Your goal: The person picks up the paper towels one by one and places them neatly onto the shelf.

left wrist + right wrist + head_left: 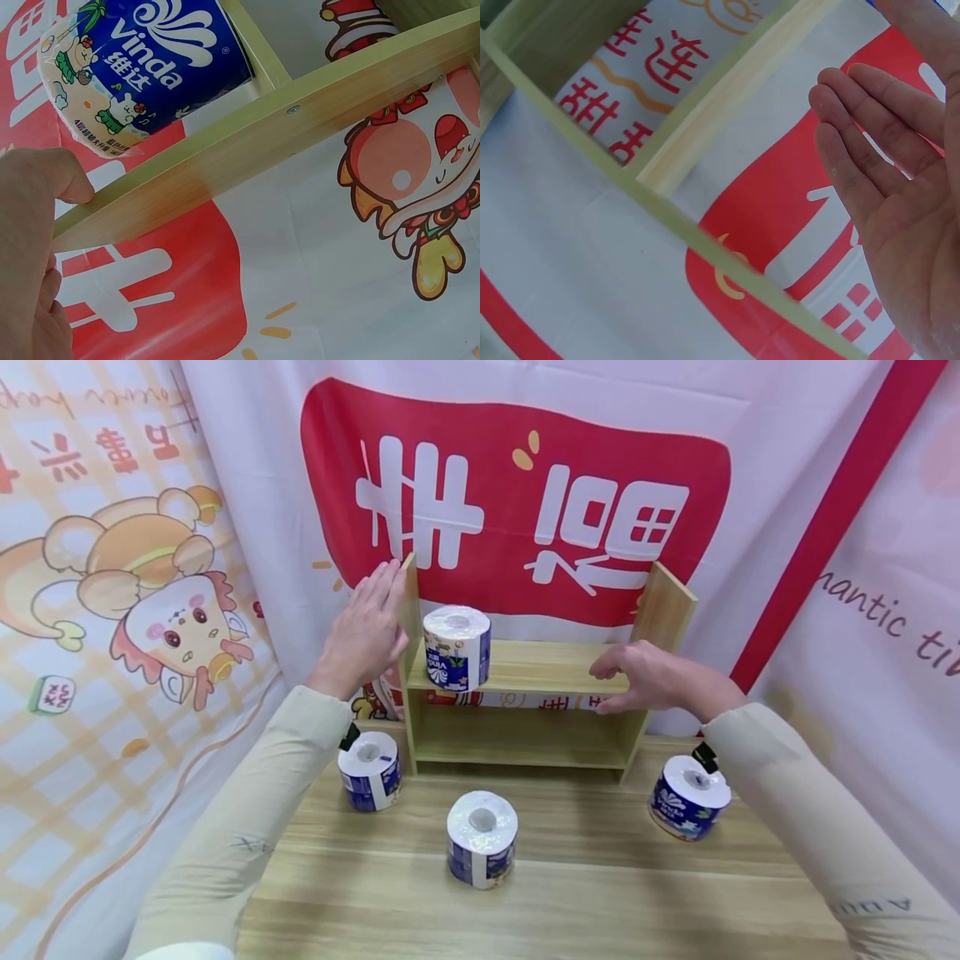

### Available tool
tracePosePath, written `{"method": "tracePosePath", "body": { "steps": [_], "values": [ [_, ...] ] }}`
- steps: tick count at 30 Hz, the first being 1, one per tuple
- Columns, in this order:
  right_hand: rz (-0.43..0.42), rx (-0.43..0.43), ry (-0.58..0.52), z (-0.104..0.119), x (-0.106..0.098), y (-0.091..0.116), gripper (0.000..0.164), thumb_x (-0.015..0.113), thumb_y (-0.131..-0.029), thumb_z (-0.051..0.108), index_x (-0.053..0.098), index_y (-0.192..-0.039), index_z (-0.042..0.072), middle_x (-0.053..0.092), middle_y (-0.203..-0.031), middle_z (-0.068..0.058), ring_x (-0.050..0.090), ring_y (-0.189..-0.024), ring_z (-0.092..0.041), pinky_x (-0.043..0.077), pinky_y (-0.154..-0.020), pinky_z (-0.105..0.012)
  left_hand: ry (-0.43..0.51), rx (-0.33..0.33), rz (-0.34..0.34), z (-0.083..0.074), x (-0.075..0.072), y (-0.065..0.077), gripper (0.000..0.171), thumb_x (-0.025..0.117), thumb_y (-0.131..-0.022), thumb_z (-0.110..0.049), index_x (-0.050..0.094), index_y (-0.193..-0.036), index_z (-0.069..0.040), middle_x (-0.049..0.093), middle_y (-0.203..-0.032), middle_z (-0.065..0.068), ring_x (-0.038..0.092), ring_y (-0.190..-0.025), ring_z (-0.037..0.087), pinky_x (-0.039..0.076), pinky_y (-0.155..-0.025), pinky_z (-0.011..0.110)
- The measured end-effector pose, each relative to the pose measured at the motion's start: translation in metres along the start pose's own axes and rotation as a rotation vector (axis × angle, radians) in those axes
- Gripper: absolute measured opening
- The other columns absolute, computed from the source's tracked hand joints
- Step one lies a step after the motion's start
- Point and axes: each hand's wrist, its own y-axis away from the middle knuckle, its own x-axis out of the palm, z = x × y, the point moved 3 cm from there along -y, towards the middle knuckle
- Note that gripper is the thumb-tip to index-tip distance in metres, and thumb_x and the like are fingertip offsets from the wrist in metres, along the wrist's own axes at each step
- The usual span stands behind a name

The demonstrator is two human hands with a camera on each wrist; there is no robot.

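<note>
A small two-tier wooden shelf (517, 752) stands at the back of the table. My left hand (367, 631) is at its left side panel (247, 127), the thumb against the panel's edge and the fingers along the outer face. On the upper board, beside that panel, a wrapped Vinda toilet roll (457, 649) stands upright. My right hand (648, 677) is in front of the shelf's right side, with its fingers loosely bent. In the right wrist view its palm (919, 240) holds nothing, apart from the right side panel (682, 232).
Three more wrapped toilet rolls stand on the wooden table (570, 910): the left roll (370, 772) under my left wrist, the middle roll (482, 839) in front of the shelf, and the right roll (688, 797) under my right wrist. A printed cloth (525, 381) hangs behind.
</note>
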Motion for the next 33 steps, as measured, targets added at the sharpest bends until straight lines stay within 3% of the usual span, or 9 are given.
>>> {"method": "tracePosePath", "body": {
  "steps": [25,33],
  "values": [
    [0.021,-0.002,0.012,-0.035,0.027,0.031,0.052,0.09,-0.084,0.031,0.075,-0.127,0.006,0.078,-0.123,-0.012,0.074,-0.113,-0.033,0.064,-0.095,-0.049,-0.005,-0.011,-0.004,-0.001,-0.001,0.002,0.084,0.065,-0.099,-0.018,0.019,-0.167,0.001,0.023,-0.175,0.021,0.022,-0.164,0.038,0.024,-0.133,0.052],
    [0.07,0.019,-0.002,-0.048,0.038,0.044,0.048,0.088,-0.086,0.031,0.075,-0.126,0.007,0.077,-0.122,-0.011,0.073,-0.112,-0.032,0.064,-0.093,-0.049,-0.003,-0.005,-0.012,-0.001,-0.001,0.001,0.083,0.066,-0.098,-0.018,0.022,-0.166,0.001,0.023,-0.175,0.02,0.023,-0.164,0.038,0.025,-0.133,0.052]
  ]
}}
